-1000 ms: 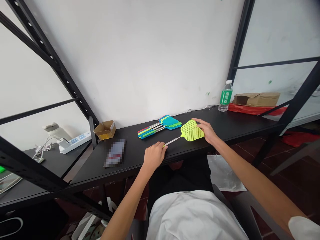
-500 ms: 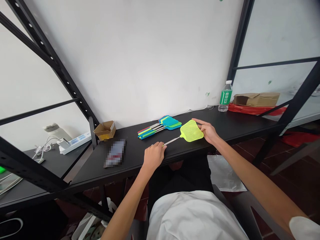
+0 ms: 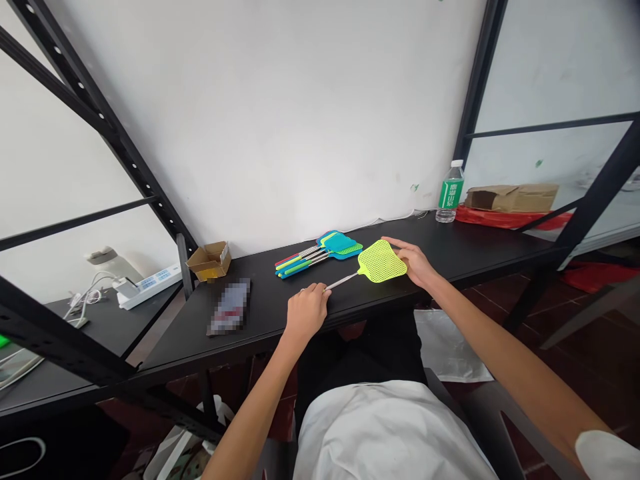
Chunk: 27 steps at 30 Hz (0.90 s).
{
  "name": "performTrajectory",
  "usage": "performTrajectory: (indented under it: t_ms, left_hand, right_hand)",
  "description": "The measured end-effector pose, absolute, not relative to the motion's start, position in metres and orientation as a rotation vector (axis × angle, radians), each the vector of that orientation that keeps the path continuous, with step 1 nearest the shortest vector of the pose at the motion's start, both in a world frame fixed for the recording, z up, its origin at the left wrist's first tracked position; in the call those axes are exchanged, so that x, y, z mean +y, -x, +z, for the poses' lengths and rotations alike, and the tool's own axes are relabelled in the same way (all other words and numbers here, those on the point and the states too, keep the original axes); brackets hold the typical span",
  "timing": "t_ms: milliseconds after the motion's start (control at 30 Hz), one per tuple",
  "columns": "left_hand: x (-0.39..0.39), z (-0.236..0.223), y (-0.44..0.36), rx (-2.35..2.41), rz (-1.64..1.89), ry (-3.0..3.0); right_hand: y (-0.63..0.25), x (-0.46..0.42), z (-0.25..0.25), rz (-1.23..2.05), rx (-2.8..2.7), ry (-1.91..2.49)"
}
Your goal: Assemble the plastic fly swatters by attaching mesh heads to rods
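A yellow-green fly swatter (image 3: 383,261) with a perforated head and a thin metal shaft is held low over the front of the black table (image 3: 425,250). My left hand (image 3: 307,310) is wrapped round its handle end, which the fingers mostly hide. At the other end, my right hand (image 3: 416,262) grips the right edge of the head, with the index finger stretched along the top edge. Behind the held swatter lies a stack of fly swatters (image 3: 320,253) in blue, green, yellow and red, handles to the left.
Left on the table are a small open cardboard box (image 3: 210,261) and a blurred flat item (image 3: 230,307). A water bottle (image 3: 450,192) stands back right, beside a cardboard box (image 3: 515,199) on red plastic. Black metal posts (image 3: 480,80) frame both sides; a power strip (image 3: 153,285) sits far left.
Almost nothing differs. The held swatter and both hands appear a few pixels further left, along with a slight shift of the whole view.
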<state>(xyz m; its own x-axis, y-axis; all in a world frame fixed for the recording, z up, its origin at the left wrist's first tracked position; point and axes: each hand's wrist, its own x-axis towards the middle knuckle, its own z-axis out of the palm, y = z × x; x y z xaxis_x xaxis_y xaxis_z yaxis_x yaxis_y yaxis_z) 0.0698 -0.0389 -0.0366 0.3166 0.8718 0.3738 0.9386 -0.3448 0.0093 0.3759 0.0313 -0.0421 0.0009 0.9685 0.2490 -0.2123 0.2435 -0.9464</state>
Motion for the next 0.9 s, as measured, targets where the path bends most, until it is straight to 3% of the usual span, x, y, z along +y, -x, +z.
performTrajectory:
  t_ms: [900]
  left_hand:
    - [-0.0385, -0.0366, -0.0698, -1.684, -0.469, 2.376]
  right_hand:
    - [-0.3761, 0.0333, -0.0443, 1.059, -1.172, 0.852]
